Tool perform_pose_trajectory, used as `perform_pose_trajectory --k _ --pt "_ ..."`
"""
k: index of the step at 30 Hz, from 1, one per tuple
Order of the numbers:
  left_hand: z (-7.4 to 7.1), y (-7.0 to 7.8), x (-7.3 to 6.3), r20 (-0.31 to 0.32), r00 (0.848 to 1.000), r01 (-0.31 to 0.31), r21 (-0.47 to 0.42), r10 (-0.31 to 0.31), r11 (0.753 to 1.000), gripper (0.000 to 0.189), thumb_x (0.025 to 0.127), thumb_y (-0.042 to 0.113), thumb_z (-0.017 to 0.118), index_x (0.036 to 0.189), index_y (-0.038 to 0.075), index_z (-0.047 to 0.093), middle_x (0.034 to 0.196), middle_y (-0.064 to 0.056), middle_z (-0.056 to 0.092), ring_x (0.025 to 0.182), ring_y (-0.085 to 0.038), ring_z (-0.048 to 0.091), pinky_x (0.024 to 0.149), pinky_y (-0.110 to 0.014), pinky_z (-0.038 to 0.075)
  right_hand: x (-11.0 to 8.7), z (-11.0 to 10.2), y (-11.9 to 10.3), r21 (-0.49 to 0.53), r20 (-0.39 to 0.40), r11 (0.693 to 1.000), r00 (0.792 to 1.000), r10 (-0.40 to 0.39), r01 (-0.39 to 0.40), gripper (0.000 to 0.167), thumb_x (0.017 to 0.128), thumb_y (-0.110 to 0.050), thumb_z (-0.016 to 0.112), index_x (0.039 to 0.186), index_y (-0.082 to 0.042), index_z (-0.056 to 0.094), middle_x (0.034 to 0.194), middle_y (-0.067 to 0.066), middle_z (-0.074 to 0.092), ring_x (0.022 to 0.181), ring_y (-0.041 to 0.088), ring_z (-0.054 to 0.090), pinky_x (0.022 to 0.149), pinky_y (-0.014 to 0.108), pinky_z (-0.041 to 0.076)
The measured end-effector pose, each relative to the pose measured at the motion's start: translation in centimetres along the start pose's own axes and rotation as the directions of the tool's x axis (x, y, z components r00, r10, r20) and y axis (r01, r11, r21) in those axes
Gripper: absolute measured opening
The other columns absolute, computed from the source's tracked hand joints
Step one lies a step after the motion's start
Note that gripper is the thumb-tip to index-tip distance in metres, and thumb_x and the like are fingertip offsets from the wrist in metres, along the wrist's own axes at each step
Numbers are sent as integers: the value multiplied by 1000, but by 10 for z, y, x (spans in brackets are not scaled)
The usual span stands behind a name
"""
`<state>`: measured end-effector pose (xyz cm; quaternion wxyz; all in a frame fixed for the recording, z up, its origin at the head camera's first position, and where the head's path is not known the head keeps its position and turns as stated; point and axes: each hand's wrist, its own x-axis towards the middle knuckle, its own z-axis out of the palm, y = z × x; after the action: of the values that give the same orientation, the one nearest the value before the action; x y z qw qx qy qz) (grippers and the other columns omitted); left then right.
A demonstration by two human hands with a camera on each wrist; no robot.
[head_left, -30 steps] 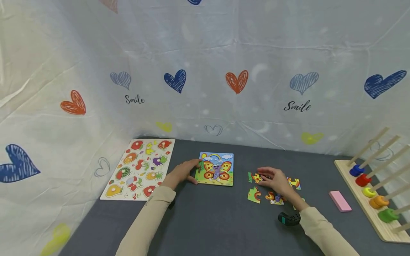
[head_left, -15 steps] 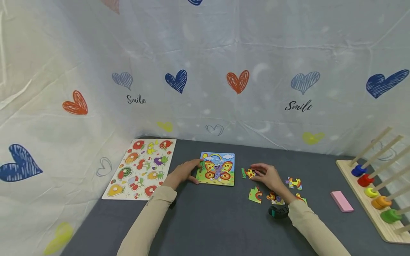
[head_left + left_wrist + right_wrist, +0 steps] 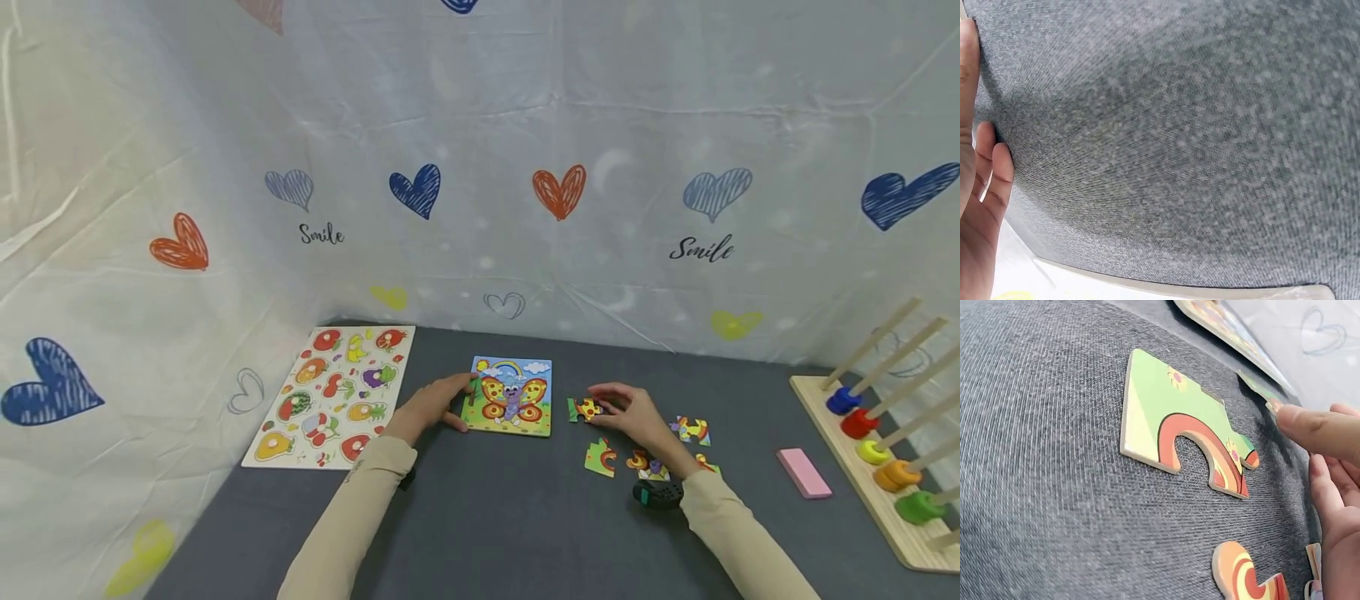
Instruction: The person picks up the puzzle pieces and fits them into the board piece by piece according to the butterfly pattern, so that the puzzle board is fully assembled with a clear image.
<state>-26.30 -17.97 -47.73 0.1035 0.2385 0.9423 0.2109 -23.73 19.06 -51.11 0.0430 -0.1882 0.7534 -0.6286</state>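
My left hand (image 3: 433, 406) rests at the left edge of a small square butterfly picture board (image 3: 512, 398), fingertips overlapping its left side and the thumb by its lower corner. In the left wrist view its fingers (image 3: 1002, 164) show only at the far left. My right hand (image 3: 633, 418) pinches a jigsaw piece (image 3: 582, 409) between thumb and fingers, to the right of the board. The right wrist view shows this piece (image 3: 1259, 386) edge-on and tilted. Nearer me lies a green corner piece (image 3: 1147, 400) with an orange curve. Several other pieces (image 3: 692, 430) lie around my right hand.
A white fruit board (image 3: 330, 400) lies at the far left of the dark grey table (image 3: 517, 517). To the right are a pink block (image 3: 804, 473) and a wooden peg rack (image 3: 862, 450) with coloured rings. A curtain printed with hearts (image 3: 480, 167) hangs behind.
My right hand has moved left toward the butterfly board, carrying the jigsaw piece out from among the others. In the last half second it has hardly moved. The left hand has stayed put.
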Motion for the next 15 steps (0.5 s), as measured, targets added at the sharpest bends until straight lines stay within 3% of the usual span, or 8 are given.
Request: perform_pose_trajectory --k 5,15 --pt "0 0 1 13 1000 6 18 -6 1000 88 70 27 84 145 13 39 131 -5 57 128 -31 46 103 -53 37 -2 -1 -2 -62 -21 997 999 33 -34 48 79 -7 78 123 6 60 122 24 60 111 27 58 87 20 50" --pt "-2 -1 0 30 999 28 26 -29 999 94 69 31 84 148 13 36 131 -5 57 129 -30 46 103 -54 37 -2 1 -3 -95 8 988 992 123 -121 48 82 -15 77 125 0 61 127 19 58 120 35 53 88 22 50"
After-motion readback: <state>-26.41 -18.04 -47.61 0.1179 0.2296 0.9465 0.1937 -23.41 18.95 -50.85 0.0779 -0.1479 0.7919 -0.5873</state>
